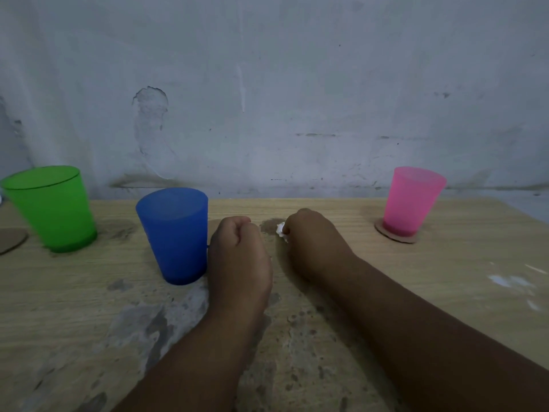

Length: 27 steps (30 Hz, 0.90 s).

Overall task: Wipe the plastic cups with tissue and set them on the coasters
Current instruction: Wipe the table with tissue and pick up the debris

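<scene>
Three plastic cups stand upright on the wooden table (445, 278). The pink cup (411, 200) sits on a round cardboard coaster (396, 237) at the right. The blue cup (175, 233) stands on bare wood just left of my left hand (239, 257), which is curled in a fist and holds nothing I can see. The green cup (50, 208) is at the far left, beside another coaster (10, 240) at the frame's edge. My right hand (312, 236) grips a small wad of white tissue (280, 228), resting on the table near the middle.
A grey, scuffed wall (267, 84) rises right behind the table's far edge. The tabletop is stained and worn in front of my arms, with white marks at the right.
</scene>
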Each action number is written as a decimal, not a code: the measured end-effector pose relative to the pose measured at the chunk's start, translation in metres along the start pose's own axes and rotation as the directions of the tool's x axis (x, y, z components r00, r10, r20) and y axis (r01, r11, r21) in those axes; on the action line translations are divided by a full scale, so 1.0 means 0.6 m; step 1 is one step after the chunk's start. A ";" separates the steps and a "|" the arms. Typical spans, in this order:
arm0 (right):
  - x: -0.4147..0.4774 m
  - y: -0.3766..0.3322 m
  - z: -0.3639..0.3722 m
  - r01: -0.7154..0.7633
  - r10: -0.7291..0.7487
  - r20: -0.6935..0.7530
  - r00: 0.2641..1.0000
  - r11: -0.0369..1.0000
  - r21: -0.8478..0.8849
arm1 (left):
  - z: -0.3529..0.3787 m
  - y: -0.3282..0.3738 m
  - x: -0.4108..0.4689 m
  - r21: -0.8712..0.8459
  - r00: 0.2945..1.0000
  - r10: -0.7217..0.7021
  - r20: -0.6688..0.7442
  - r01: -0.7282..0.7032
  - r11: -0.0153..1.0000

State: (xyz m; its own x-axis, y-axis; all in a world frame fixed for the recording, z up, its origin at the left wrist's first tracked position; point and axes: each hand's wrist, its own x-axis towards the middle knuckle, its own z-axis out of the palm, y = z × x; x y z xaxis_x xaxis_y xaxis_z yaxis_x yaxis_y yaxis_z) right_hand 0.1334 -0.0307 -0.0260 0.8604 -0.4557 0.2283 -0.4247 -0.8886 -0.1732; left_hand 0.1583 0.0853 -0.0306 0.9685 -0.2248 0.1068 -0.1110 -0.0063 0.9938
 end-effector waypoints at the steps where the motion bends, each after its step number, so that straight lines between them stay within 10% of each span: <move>1: 0.000 -0.004 0.003 0.011 -0.011 -0.012 1.000 1.000 0.021 | 0.000 -0.001 0.001 0.003 1.000 0.002 0.001 -0.002 1.000; 7: 0.012 -0.004 -0.006 0.080 -0.045 -0.142 0.989 0.964 0.253 | 0.000 -0.005 0.005 -0.018 1.000 0.016 0.002 -0.016 1.000; 13: 0.016 -0.020 -0.001 0.361 -0.362 0.017 0.932 0.932 0.023 | 0.001 -0.005 0.007 -0.036 1.000 0.014 0.008 -0.014 0.999; 20: 0.028 0.017 -0.018 0.356 -0.360 0.092 0.928 0.933 0.057 | -0.003 0.000 0.004 -0.005 1.000 -0.014 0.014 0.014 1.000; 27: 0.021 0.039 -0.015 0.215 -0.172 -0.188 0.967 0.945 0.245 | -0.004 0.003 0.001 0.012 0.999 -0.027 0.025 0.027 1.000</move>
State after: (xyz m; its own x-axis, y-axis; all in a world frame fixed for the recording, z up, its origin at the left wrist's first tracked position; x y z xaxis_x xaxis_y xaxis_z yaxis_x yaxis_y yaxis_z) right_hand 0.1321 -0.0577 -0.0186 0.8520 -0.2980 0.4304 -0.1472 -0.9254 -0.3492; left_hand 0.1592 0.0872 -0.0289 0.9653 -0.2488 0.0788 -0.0876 -0.0243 0.9959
